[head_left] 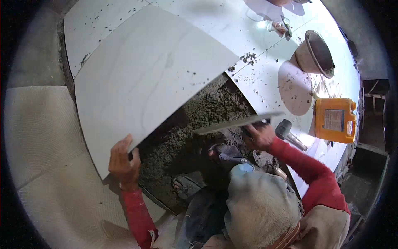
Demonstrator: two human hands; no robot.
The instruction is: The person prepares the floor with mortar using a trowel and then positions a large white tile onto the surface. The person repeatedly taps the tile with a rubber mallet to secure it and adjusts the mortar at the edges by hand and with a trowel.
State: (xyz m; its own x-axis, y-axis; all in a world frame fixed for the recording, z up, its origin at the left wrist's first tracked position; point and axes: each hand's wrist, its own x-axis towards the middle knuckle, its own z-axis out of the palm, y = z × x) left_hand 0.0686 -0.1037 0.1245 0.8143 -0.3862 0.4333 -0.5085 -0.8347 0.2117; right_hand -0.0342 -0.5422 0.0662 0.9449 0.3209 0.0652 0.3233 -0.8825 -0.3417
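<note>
My left hand (pixel 122 162) grips the near edge of a large white tile (pixel 145 79), which is tilted up over a bed of wet grey mortar (pixel 199 116). My right hand (pixel 259 137) is closed on one end of a long flat grey strip (pixel 236 123) held above the mortar, to the right of the tile. Both sleeves are red. The raised tile hides the mortar beneath it.
A black-headed mallet (pixel 286 129) lies just right of my right hand on laid white tiles (pixel 265 79) dotted with mortar crumbs. An orange jerrycan (pixel 335 119) and a tipped bucket (pixel 315 54) stand beyond. My sandalled feet (pixel 186 186) rest by the mortar. Bare screed (pixel 45 137) lies left.
</note>
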